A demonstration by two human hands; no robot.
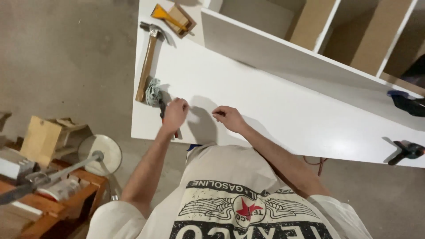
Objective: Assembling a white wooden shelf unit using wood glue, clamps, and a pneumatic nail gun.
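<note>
**A:** While the person leans over the white panel [283, 106], what is each grip doing?

**B:** The left hand [175, 114] is curled, knuckles up, on the panel near its front edge; a dark-handled tool with a red part [163, 113] shows from under it, though whether the fingers close round it I cannot tell. The right hand [229, 117] rests just beside it, its grip narrow, fingertips pinched on something too small to make out.

**A:** And around the hands?

**B:** A crumpled grey-green rag [153, 92] lies touching the left hand's far side. Next to it a wooden-handled claw hammer [147, 62] lies lengthwise, head away from the person.

**A:** Any containers?

**B:** A small shallow wooden tray [183, 18] sits at the panel's far corner with a yellow scraper [164, 15] laid across it. Behind the panel stands an open white cabinet [318, 26] with bare compartments.

**A:** Farther out?

**B:** Two dark clamps [405, 152] grip the panel's right end. On the concrete floor to the left, a low wooden rack [66, 194] carries a tan cardboard piece [40, 139], a round white disc [101, 152] and a grey metal bar [57, 172]. The person's pale shirt [230, 194] bears a round red-star emblem with wings and dark lettering.
</note>
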